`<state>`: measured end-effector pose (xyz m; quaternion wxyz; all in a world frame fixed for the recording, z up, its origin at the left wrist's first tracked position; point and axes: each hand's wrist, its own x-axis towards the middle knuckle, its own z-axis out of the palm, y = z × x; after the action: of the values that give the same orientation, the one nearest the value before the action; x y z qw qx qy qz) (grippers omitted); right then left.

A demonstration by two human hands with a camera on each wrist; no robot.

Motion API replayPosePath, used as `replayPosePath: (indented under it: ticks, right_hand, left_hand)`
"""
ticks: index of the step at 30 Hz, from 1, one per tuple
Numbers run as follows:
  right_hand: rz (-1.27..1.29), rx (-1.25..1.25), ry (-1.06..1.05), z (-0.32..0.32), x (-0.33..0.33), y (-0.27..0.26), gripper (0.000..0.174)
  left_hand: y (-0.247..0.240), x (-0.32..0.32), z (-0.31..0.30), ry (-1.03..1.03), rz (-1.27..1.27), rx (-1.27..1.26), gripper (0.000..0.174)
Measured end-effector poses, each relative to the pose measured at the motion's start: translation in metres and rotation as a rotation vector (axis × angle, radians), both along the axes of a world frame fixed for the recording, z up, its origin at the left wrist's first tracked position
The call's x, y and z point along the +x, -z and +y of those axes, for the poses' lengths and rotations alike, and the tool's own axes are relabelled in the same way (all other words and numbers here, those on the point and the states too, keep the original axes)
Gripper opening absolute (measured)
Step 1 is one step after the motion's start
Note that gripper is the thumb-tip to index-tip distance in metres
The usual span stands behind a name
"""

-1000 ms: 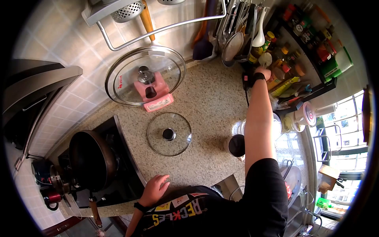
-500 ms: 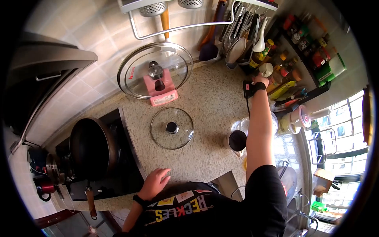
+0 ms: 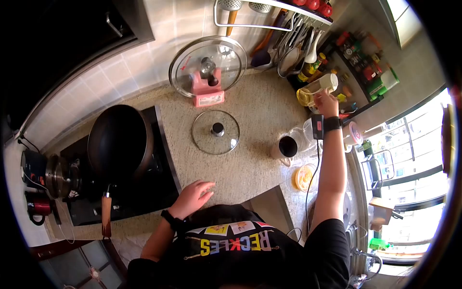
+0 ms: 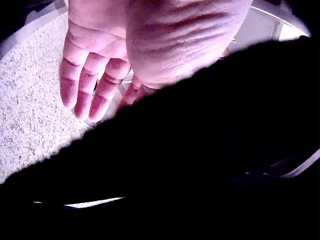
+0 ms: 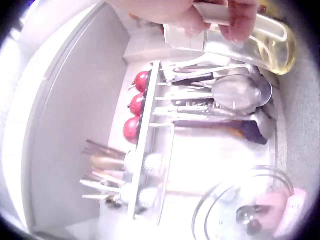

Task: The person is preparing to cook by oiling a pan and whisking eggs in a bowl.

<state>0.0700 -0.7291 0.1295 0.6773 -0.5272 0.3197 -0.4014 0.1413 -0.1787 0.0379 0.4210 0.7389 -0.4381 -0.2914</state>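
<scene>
My right hand (image 3: pixel 327 104) grips the handle of a clear oil jug (image 3: pixel 308 94) with a white lid, lifted in front of the corner seasoning rack. In the right wrist view, the fingers curl round the handle and yellow oil shows at the base of the jug. The jug is tilted in the head view. My left hand (image 3: pixel 193 197) hovers by the counter's front, near the stove, holding nothing. Its fingers are loosely extended in the left wrist view. A glass lid (image 3: pixel 216 132) with a black knob lies flat on the counter beyond it.
A black wok (image 3: pixel 120 144) with a wooden handle sits on the stove at left. Along the back stands a large glass lid (image 3: pixel 185 67) in a pink holder (image 3: pixel 207 91). At right are a dark-filled mug (image 3: pixel 288 146) and a bowl of yellow food (image 3: pixel 304 177). Utensils (image 3: pixel 288 60) hang behind.
My right hand has drawn the oil jug out of the rack and nearer to me. The head view has shifted. My left hand stays empty near the counter's front.
</scene>
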Motion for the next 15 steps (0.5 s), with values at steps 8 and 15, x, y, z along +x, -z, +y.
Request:
replayPosePath:
  ticks: [8,15]
  right_hand:
    - [0.269,-0.141,-0.354,0.181,-0.071,-0.048,0.019]
    - [0.425,-0.012,-0.653,0.296,-0.097,0.050,0.019]
  left_hand:
    - [0.002,-0.013,0.025,0.059,-0.018,-0.095,0.030]
    - [0.008,-0.024,0.066,-0.004,-0.052,-0.014,0.031]
